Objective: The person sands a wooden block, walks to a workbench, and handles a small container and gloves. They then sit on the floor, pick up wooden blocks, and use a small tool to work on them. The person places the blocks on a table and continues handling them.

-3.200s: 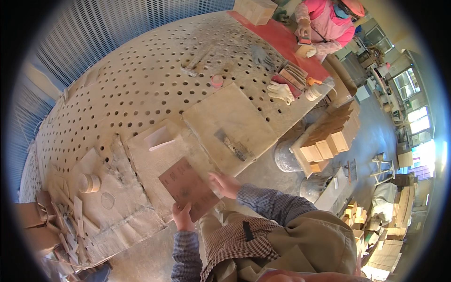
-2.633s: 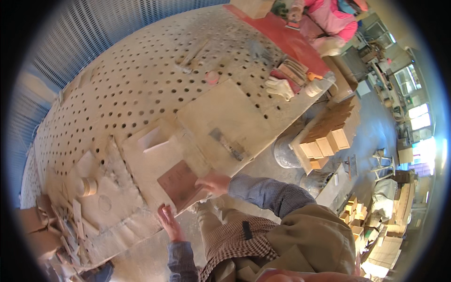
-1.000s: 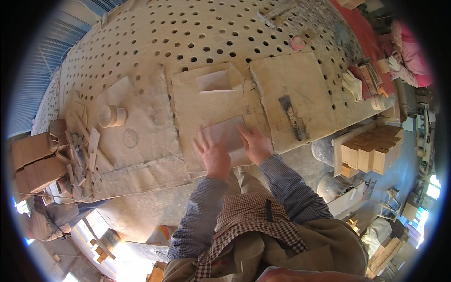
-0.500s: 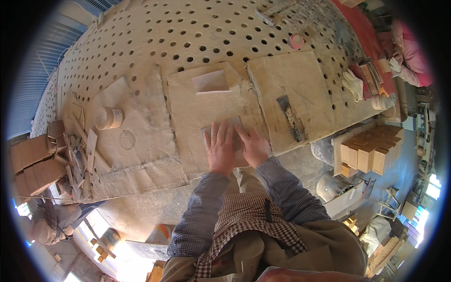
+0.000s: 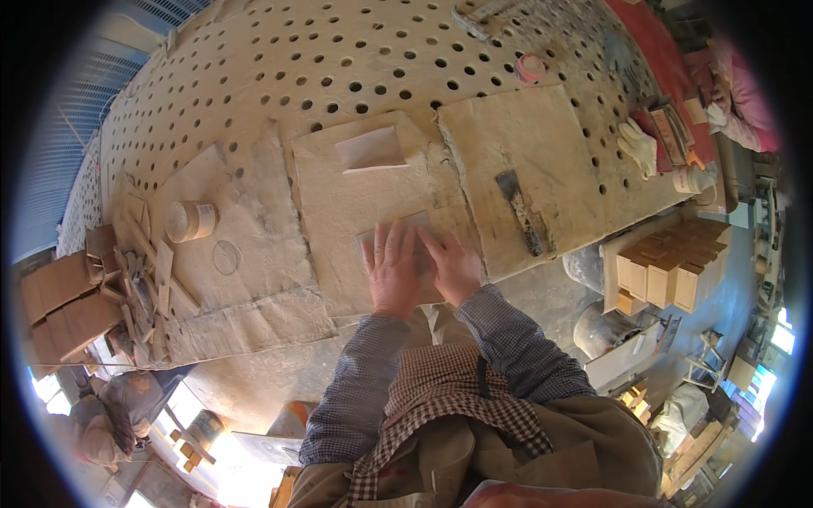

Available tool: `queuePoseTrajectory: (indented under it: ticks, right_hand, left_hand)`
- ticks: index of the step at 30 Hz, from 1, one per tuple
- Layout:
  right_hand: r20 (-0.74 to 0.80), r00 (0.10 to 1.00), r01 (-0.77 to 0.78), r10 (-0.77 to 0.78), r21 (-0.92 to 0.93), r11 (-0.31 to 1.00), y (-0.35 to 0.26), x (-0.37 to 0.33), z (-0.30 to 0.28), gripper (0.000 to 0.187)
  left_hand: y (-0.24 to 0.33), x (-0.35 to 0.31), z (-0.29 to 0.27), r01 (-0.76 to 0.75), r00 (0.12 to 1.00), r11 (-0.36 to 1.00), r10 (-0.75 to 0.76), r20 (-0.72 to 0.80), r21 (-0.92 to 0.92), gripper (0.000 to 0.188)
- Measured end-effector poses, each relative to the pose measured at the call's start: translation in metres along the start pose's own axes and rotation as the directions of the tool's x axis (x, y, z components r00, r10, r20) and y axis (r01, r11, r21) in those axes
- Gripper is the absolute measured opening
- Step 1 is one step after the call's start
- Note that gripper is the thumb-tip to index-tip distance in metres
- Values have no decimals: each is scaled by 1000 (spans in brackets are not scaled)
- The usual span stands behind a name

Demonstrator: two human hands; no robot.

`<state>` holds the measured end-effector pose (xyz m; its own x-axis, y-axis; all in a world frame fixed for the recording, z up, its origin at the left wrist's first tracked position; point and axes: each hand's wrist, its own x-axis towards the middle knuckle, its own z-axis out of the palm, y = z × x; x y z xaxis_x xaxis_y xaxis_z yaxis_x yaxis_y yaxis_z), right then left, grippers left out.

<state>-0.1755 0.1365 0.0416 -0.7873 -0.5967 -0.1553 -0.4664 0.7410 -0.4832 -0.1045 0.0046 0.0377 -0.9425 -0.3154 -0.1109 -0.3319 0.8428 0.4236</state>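
Note:
My left hand (image 5: 393, 273) lies flat, fingers spread, on a thin grey rectangular sheet (image 5: 417, 220) on the cloth-covered bench. Beside it, my right hand (image 5: 456, 269) rests on the right part of the same sheet with its fingers stretched out. Most of the sheet is hidden under both hands. Just beyond lies a second, pale rectangular sheet (image 5: 373, 150), untouched. To the right of my hands there is a dark, worn flat-bladed tool (image 5: 520, 213).
A perforated bench top (image 5: 339, 59) stretches away. At left stand a tub (image 5: 190, 221) and a pile of wood strips (image 5: 163, 275). Far right are a glove (image 5: 637, 147), a pink tape roll (image 5: 530, 69) and wooden boxes (image 5: 669, 264). A co-worker's pink sleeve (image 5: 749, 93) shows.
The bench has shifted slightly left in the picture. My hands stay on the grey sheet in nearly the same pose. At the lower left, a person has moved further into view.

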Motion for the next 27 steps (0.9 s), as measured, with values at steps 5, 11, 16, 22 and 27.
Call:
queuePoseTrajectory:
  ticks: [5,11,16,22,27]
  right_hand:
    - [23,999,-44,44,-3,999,0,3,4,61]
    - [-59,998,-4,4,7,1000,-3,-3,18,52]
    - [-25,997,73,-74,-56,996,3,-28,18,61]
    - [87,924,374,-372,-16,927,19,-60,10,85]
    - [107,928,354,-357,45,934,33,-63,17,84]
  left_hand:
    - [1,2,-3,24,1000,1000,-24,15,3,52]
    - [2,2,-5,-25,996,998,20,85,59,67]
    - [2,4,3,-45,994,998,48,-95,40,64]
    - [-1,-1,8,-63,992,992,74,-99,113,54]
    - [-1,0,9,-66,992,990,79,-98,125,61]
